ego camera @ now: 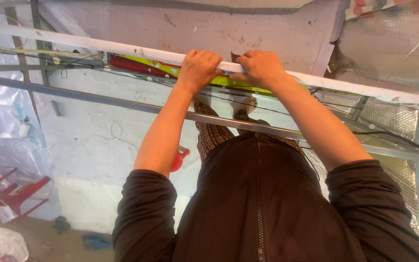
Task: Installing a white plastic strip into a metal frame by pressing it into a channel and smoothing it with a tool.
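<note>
a long white bar, paint-flecked and narrow, is running slantwise across the upper part of the view, from the upper left down toward the right edge, held out in front of the person's chest. both hands are gripping it side by side near its middle. the left hand is wrapping over the top of the bar with fingers curled down the far side, closed firmly around it. the right hand is sitting just beside it, almost touching, fingers bent over the bar and thumb tucked toward the near edge, also closed on it.

the bar is looking stiff and straight, showing no sag over its length, and fairly light for its span, though its length is likely making it unwieldy. its painted face may be a little slick. gripping near the middle, as both hands are doing, seems the balanced place to hold it.

just beyond the bar, a red and yellow-green strip is lying parallel to it. nearer the body, a grey metal rail is crossing the view at a similar slant. far below, bare feet are standing on a pale floor, with a red plastic chair at the lower left. the person's dark zipped jacket is filling the bottom of the view.
</note>
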